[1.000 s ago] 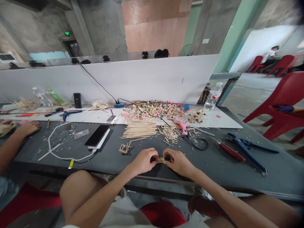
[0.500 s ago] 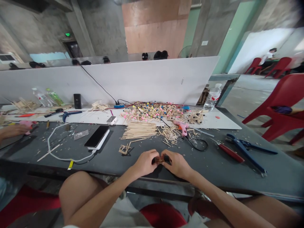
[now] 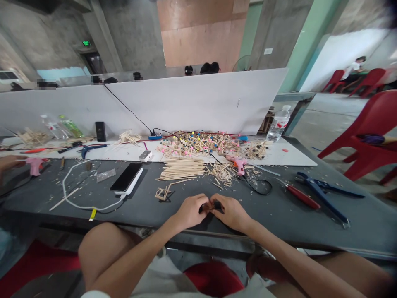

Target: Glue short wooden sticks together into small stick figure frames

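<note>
Near the table's front edge, my left hand [image 3: 192,210] and my right hand [image 3: 231,211] meet with thumbs and fingers curled. Between their fingertips they pinch a small brown wooden piece [image 3: 209,206], mostly covered by the fingers, so its exact shape is hidden. To the left of my hands lies a small frame of glued sticks [image 3: 163,193]. Beyond them is a row of thin wooden sticks [image 3: 182,169], with a heap of short cut sticks [image 3: 222,174] to its right. A pink glue gun [image 3: 239,165] rests behind my right hand.
Many stick pieces with coloured tips [image 3: 201,145] are piled along the white board. Blue-handled pliers [image 3: 322,196] and a red-handled tool [image 3: 302,196] lie right. A phone [image 3: 126,177] and white cable [image 3: 66,194] lie left. At far left is another person's hand [image 3: 10,162] by a pink glue gun [image 3: 34,165].
My hands stay together in nearly the same place, and the piece between them has shifted slightly. At far left, the other person's hand has drawn back from the pink glue gun.
</note>
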`<state>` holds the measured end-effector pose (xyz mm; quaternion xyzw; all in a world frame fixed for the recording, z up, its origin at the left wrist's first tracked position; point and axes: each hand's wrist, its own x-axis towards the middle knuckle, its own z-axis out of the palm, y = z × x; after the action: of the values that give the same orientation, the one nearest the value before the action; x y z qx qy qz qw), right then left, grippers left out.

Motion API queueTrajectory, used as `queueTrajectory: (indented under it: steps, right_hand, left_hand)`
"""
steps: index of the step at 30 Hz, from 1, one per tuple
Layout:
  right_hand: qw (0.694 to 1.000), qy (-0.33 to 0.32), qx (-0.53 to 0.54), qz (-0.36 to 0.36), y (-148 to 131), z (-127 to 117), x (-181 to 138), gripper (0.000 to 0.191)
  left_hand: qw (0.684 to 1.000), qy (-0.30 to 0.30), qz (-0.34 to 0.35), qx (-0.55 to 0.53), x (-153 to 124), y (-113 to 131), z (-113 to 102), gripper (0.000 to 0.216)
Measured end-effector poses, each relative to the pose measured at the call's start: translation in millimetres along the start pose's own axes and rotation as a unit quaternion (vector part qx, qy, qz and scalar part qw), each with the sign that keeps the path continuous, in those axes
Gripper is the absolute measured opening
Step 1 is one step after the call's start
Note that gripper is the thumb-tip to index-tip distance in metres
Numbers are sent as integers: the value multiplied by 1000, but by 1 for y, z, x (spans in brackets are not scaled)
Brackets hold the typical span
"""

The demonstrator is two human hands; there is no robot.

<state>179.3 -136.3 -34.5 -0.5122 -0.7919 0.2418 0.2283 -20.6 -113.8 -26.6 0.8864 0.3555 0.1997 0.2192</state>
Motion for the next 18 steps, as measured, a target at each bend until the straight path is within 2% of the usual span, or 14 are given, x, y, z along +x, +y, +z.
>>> queueTrajectory:
  steps: [6, 18]
  right_hand:
    - [1000, -5, 6, -19, 1, -2, 0, 17]
    - [1000, -21, 15, 1, 4, -12, -1, 16]
  left_hand:
    - [1000, -8, -8, -6, -1, -1, -6, 9]
    - [999, -19, -28, 21, -3, -1, -14, 15]
